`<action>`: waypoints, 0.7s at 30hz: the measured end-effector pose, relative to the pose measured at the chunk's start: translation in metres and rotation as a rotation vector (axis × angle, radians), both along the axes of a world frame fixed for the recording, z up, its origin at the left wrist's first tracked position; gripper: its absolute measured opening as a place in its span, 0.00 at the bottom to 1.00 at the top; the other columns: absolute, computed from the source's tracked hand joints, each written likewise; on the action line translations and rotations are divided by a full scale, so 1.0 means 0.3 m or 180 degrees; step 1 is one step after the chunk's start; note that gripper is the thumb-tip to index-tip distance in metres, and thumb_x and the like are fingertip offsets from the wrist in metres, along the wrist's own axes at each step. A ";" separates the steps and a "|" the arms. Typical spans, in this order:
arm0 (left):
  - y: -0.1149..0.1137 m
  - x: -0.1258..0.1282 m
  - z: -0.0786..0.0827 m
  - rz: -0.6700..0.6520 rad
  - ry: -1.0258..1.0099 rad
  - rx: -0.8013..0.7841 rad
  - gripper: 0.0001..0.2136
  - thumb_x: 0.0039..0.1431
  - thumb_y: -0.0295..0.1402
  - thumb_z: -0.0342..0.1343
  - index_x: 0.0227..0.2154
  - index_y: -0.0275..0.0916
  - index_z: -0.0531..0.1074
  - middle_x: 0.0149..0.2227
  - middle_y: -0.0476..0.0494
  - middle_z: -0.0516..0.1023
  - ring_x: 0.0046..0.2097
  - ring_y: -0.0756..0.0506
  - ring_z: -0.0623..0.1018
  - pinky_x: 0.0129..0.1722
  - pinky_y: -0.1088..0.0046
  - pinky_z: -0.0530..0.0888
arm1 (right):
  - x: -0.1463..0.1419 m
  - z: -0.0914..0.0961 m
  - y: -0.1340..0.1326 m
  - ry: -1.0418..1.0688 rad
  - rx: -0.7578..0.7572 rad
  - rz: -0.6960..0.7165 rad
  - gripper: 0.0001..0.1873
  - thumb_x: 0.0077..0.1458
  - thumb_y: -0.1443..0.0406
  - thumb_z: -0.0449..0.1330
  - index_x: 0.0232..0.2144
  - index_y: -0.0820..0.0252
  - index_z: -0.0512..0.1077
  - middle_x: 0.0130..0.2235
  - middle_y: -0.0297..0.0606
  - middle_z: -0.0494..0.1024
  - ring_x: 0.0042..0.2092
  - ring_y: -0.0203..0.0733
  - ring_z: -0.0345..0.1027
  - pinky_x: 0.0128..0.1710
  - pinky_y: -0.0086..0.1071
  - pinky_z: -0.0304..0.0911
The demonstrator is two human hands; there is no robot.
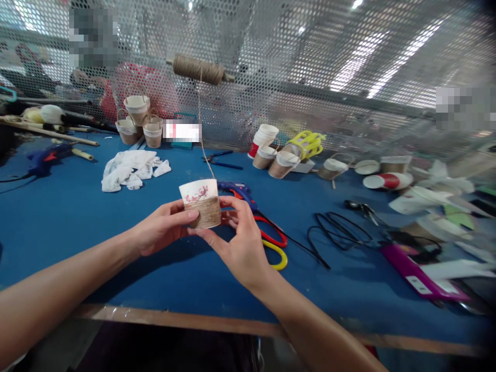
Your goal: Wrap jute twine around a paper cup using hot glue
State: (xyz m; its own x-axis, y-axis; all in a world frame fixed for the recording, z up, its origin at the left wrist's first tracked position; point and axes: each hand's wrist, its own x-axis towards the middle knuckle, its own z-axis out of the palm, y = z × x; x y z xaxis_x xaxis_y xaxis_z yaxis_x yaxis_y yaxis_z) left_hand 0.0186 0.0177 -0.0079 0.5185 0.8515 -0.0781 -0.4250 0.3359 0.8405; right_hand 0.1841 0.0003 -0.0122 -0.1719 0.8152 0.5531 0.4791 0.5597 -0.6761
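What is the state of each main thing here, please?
Blossom-printed white paper cup: held by left hand and right hand, lower part twine-wrapped.
Brown twine spool: strand drawn down toward cup.
Red-and-yellow-handled scissors: blades hidden, opening unclear.
Blue-handled pliers: handles apart.
Thin white sheets: crumpled.
Red-and-white paper cup: lying on its side.

Near cup: upper part smooth matt white paper, lower part rough, fibrous twine. Far spool: coarse matt twine. Far screen: perforated metal, greyish sheen. Table top: smooth blue, mostly matt; near edge strip looks like wood, slightly glossy. Scissor handles: smooth red and yellow plastic. Left white wad: thin, crumpled, cloth or paper, can't tell. Right purple box: smooth, glossy.
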 end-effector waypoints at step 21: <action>0.002 -0.004 -0.016 -0.0004 0.0075 0.0089 0.18 0.50 0.31 0.59 0.45 0.32 0.68 0.47 0.34 0.73 0.47 0.41 0.72 0.45 0.67 0.67 | 0.010 0.005 0.003 -0.0279 0.0374 0.0117 0.23 0.47 0.62 0.63 0.44 0.50 0.59 0.44 0.38 0.67 0.45 0.44 0.64 0.37 0.39 0.68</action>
